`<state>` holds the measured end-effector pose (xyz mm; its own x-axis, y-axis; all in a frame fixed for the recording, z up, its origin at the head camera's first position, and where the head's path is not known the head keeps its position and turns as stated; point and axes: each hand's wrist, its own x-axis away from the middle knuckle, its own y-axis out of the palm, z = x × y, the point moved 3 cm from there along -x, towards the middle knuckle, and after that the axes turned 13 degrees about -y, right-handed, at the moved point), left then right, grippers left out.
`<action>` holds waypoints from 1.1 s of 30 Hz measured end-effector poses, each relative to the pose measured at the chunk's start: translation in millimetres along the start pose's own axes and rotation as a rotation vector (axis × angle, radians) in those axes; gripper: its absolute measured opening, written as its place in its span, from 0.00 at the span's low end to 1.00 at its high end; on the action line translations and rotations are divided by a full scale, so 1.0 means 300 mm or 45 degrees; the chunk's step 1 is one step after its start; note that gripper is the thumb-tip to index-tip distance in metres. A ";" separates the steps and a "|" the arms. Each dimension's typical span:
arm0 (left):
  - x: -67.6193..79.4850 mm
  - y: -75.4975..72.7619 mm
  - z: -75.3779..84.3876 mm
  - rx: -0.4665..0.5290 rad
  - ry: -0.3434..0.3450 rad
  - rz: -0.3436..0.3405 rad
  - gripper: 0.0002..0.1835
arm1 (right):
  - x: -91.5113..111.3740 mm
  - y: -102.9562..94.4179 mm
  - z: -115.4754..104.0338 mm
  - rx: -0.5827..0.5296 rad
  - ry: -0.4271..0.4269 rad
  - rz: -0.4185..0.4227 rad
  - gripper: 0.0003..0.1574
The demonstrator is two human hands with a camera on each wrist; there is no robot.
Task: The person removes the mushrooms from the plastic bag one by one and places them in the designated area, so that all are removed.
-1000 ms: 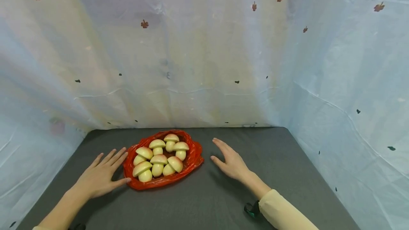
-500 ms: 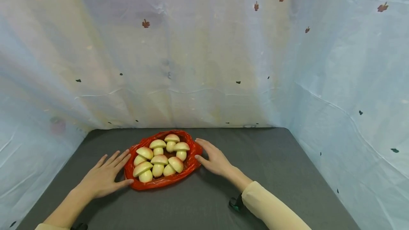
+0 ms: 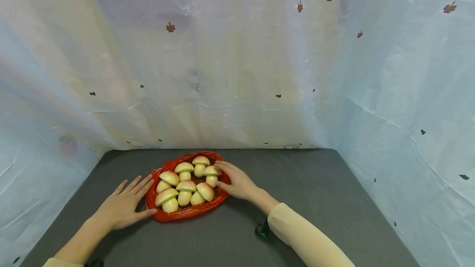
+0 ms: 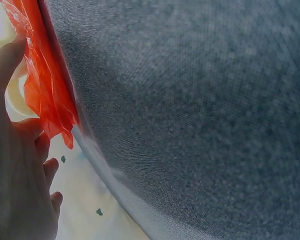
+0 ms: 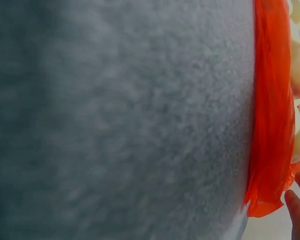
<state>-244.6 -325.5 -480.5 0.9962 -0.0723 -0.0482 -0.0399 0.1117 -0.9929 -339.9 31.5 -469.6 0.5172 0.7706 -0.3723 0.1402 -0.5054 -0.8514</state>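
A red plastic bag (image 3: 178,216), its mouth rolled open, sits on the dark table at left of centre in the head view. Several pale mushroom-shaped pieces with pinkish caps lie in it. My left hand (image 3: 119,210) rests at the bag's left rim, fingers spread and thumb at the near edge; the left wrist view shows the thumb against the red plastic (image 4: 45,75). Over the right rim reaches my right hand (image 3: 239,182), fingers extended toward the rightmost mushroom piece (image 3: 211,171). Its fingertips are close to that piece; contact cannot be made out.
The dark grey tabletop (image 3: 297,176) extends right and in front of the bag. Light patterned sheeting (image 3: 222,73) hangs behind the table and along both sides. A dark strap (image 3: 262,230) shows at my right wrist.
My right hand has moved left from the bare table, over the bag's right rim, to the rightmost mushroom piece. The left hand and the bag are nearly still.
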 end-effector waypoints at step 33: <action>-0.007 0.027 0.003 -0.045 0.012 0.010 0.56 | -0.059 0.058 0.034 0.013 -0.044 -0.150 0.47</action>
<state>-246.9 -323.6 -488.4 0.9951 -0.0811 -0.0565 -0.0502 0.0776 -0.9957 -355.2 13.0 -481.6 0.4681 0.8375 -0.2820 0.1895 -0.4068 -0.8936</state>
